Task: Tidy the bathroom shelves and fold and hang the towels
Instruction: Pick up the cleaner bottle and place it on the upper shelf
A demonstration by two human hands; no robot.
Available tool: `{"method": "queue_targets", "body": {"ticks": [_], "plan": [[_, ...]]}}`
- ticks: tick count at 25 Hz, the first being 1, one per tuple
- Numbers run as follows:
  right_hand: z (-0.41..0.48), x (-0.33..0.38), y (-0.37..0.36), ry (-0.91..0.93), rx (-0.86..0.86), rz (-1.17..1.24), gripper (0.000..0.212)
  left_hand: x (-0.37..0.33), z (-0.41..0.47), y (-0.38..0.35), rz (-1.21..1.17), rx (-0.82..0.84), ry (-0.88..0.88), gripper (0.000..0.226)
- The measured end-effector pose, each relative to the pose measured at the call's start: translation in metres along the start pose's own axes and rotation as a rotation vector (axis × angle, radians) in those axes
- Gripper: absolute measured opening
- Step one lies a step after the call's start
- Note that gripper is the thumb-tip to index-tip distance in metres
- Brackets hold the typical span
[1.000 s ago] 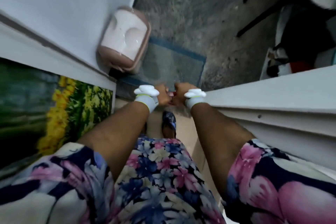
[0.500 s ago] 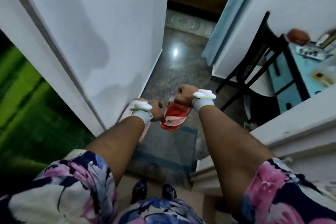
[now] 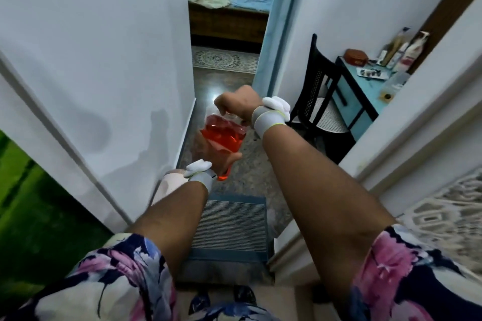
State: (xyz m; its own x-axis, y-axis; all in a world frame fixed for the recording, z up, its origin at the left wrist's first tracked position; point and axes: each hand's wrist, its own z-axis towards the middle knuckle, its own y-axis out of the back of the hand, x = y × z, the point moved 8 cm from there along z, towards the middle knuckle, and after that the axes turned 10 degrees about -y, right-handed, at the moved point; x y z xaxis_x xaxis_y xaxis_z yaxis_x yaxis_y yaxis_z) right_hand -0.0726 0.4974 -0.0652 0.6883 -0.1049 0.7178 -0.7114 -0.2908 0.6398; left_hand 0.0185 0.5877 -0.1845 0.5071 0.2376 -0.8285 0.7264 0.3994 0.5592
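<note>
Since the earlier frame, both hands have risen to frame centre. Left hand (image 3: 221,159) cups the bottle (image 3: 224,135) from below, fingers wrapped round it; right hand (image 3: 238,104) closes over its top, probably steadying or twisting the cap.
</note>
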Motion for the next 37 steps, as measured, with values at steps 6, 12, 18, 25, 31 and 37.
{"method": "queue_targets", "body": {"ticks": [6, 12, 18, 25, 31, 37], "plan": [[-0.016, -0.127, -0.013, -0.143, -0.101, 0.439, 0.058, 0.019, -0.031, -0.052, -0.01, 0.129, 0.046, 0.119], [-0.085, -0.244, -0.058, -0.392, 0.203, 0.646, 0.041, 0.039, -0.097, -0.108, 0.053, 0.354, -0.021, 0.109], [-0.16, -0.321, -0.035, -0.447, 0.028, 0.744, 0.038, 0.018, -0.169, -0.136, 0.273, 0.777, -0.235, 0.108], [-0.293, -0.413, 0.074, -0.386, -0.295, 0.96, 0.038, -0.087, -0.319, -0.19, 0.35, 0.946, -0.558, 0.154], [-0.428, -0.464, 0.265, -0.234, -0.874, 1.108, 0.041, -0.256, -0.442, -0.267, -0.01, 0.996, -0.808, 0.128], [-0.498, -0.43, 0.401, -0.084, -1.162, 1.053, 0.044, -0.417, -0.49, -0.281, -0.275, 1.031, -0.998, 0.108]]}}
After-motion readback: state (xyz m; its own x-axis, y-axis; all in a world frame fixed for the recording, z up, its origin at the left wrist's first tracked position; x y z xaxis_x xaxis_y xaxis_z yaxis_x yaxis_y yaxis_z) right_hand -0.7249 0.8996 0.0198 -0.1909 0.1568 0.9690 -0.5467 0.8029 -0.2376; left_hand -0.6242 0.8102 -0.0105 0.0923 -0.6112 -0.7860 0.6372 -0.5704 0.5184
